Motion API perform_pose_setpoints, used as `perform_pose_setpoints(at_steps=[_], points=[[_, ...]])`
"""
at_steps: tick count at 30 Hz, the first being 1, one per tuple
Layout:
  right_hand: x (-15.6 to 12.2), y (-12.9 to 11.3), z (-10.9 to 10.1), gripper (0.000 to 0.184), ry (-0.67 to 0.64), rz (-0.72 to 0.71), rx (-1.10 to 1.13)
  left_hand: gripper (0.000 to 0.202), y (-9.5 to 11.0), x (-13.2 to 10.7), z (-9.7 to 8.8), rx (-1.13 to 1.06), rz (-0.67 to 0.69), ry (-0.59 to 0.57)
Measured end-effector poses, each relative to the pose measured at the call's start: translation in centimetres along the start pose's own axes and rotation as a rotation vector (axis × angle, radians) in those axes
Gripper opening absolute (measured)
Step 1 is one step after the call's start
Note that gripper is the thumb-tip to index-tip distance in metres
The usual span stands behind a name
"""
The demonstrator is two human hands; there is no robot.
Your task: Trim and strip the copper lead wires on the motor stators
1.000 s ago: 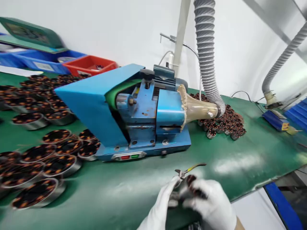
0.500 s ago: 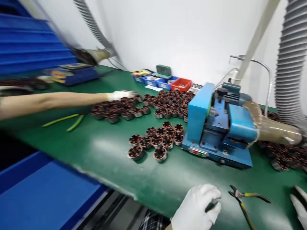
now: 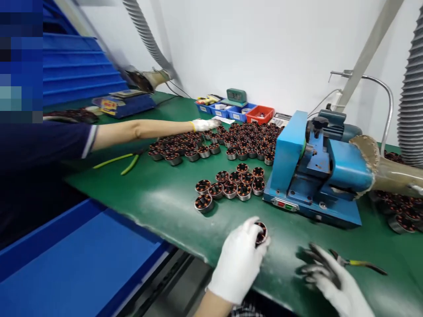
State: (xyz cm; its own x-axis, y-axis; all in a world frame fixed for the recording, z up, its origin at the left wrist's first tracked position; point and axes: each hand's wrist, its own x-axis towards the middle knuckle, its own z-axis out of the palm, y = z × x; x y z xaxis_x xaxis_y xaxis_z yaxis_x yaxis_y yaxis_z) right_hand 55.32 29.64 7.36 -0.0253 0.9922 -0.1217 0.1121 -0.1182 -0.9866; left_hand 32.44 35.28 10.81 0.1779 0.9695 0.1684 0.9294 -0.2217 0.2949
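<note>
My left hand (image 3: pixel 239 255), in a white glove, grips a motor stator (image 3: pixel 262 233) with copper windings and a metal rim above the front of the green table. My right hand (image 3: pixel 333 275), gloved with dark-stained fingertips, is open with fingers apart and holds nothing. It partly covers a pair of cutting pliers (image 3: pixel 358 263) with yellow-and-black handles. Beyond my left hand stands a small group of similar stators (image 3: pixel 230 189). Further back a large mass of stators (image 3: pixel 253 136) spreads over the table.
A blue grinding machine (image 3: pixel 313 176) stands at right, joined to a duct (image 3: pixel 396 176). Another person's gloved hand (image 3: pixel 205 125) reaches to the far stators from the left. Green-handled pliers (image 3: pixel 114 162), small bins (image 3: pixel 259 114), a scale (image 3: pixel 128 103) and a blue tray (image 3: pixel 82 264) are around.
My left hand, empty before, has moved left and up and closed on a stator from the near group. My right hand has come in from the right edge beside the pliers. The view has shifted.
</note>
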Motion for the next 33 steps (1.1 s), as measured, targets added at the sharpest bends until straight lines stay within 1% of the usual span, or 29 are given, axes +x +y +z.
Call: perform_pose_setpoints(at_steps=[1, 2, 3, 4, 6, 8, 10, 11, 12, 14, 16, 18, 20, 21, 22, 23, 25, 26, 27, 28, 30, 33], points=[[0.2, -0.1, 1.0, 0.045, 0.0, 0.083, 0.02, 0.014, 1.2, -0.9, 0.6, -0.057, 0.038, -0.029], [0.5, -0.2, 1.8, 0.053, 0.005, 0.145, 0.021, 0.025, 2.4, -1.8, 1.2, -0.126, 0.083, -0.051], [0.8, -0.5, 2.3, 0.056, 0.021, 0.175, 0.004, 0.039, 3.3, -2.5, 1.7, -0.183, 0.13, -0.064], [1.2, -0.9, 2.5, 0.056, 0.045, 0.174, -0.03, 0.055, 4.0, -3.0, 2.2, -0.228, 0.165, -0.064], [1.8, -1.5, 2.3, 0.042, 0.11, 0.127, -0.072, 0.078, 4.8, -3.0, 3.0, -0.29, 0.224, -0.052], [2.0, -1.8, 1.8, 0.022, 0.198, 0.088, -0.011, 0.088, 4.9, -2.0, 3.9, -0.35, 0.299, -0.056], [2.1, -1.7, 1.7, 0.009, 0.296, 0.064, 0.111, 0.091, 5.0, -0.9, 4.6, -0.421, 0.399, -0.086], [2.1, -1.5, 1.7, 0.006, 0.349, 0.053, 0.165, 0.09, 5.0, -0.4, 4.9, -0.444, 0.432, -0.094], [2.1, -1.3, 1.7, 0.007, 0.402, 0.042, 0.207, 0.087, 5.1, -0.1, 5.2, -0.452, 0.441, -0.089], [1.9, -1.1, 1.4, 0.013, 0.498, 0.026, 0.298, 0.077, 5.4, 0.0, 5.6, -0.446, 0.417, -0.059], [1.7, -1.5, 0.2, 0.018, 0.597, -0.009, 0.405, 0.07, 5.7, -0.4, 5.9, -0.428, 0.387, -0.021], [1.3, -2.1, -1.6, 0.021, 0.685, -0.062, 0.487, 0.07, 5.7, -0.8, 6.0, -0.412, 0.375, 0.012], [0.9, -2.7, -3.1, 0.021, 0.745, -0.099, 0.534, 0.071, 5.5, -1.1, 5.8, -0.403, 0.371, 0.039], [0.8, -2.8, -3.4, 0.021, 0.737, -0.088, 0.537, 0.071, 5.4, -1.2, 5.7, -0.398, 0.377, 0.046], [0.6, -2.9, -3.4, 0.023, 0.68, -0.05, 0.515, 0.07, 5.2, -1.2, 5.5, -0.394, 0.39, 0.049], [0.6, -2.8, -3.0, 0.025, 0.581, 0.007, 0.459, 0.071, 4.9, -1.2, 5.4, -0.39, 0.408, 0.047], [0.7, -2.6, -1.6, 0.032, 0.331, 0.112, 0.256, 0.072, 4.5, -1.3, 5.2, -0.388, 0.455, 0.031], [0.9, -2.4, -0.7, 0.033, 0.228, 0.139, 0.144, 0.072, 4.4, -1.3, 5.3, -0.39, 0.475, 0.031], [1.1, -2.3, 0.2, 0.029, 0.168, 0.143, 0.05, 0.072, 4.3, -1.3, 5.3, -0.393, 0.488, 0.038], [1.4, -2.2, 0.9, 0.023, 0.155, 0.132, -0.012, 0.07, 4.3, -1.3, 5.4, -0.395, 0.49, 0.052], [1.6, -1.9, 1.9, 0.013, 0.184, 0.112, -0.066, 0.063, 4.4, -1.4, 5.5, -0.392, 0.476, 0.085], [1.2, -1.2, 2.1, 0.016, 0.246, 0.111, -0.111, 0.047, 4.8, -1.4, 5.3, -0.401, 0.434, 0.103]])
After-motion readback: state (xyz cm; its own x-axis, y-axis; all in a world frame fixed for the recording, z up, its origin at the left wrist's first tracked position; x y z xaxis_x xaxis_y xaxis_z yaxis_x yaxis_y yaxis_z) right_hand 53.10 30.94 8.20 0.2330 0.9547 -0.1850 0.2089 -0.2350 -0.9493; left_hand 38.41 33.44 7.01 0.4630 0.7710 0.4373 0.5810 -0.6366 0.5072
